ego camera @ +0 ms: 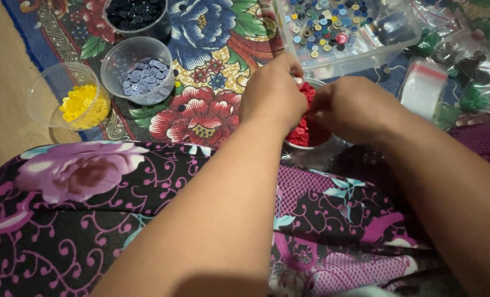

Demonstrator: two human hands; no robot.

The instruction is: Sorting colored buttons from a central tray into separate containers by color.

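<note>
A clear cup of red buttons (306, 132) sits on the flowered mat just past my knees, partly hidden by both hands. My left hand (271, 94) hovers over its left rim with fingers bunched downward toward the red buttons. My right hand (348, 108) rests at the cup's right side, fingers curled inward over the rim. Whether either hand pinches a button is hidden. Behind them stands a clear rectangular tray (366, 52) with several mixed blue, yellow and red buttons.
Three clear cups stand at left: yellow buttons (82, 104), grey-blue buttons (140, 74), dark buttons (135, 14). Plastic bags with green and dark buttons (464, 82) lie at right. Bare floor (3, 82) runs along the left. My flowered lap fills the foreground.
</note>
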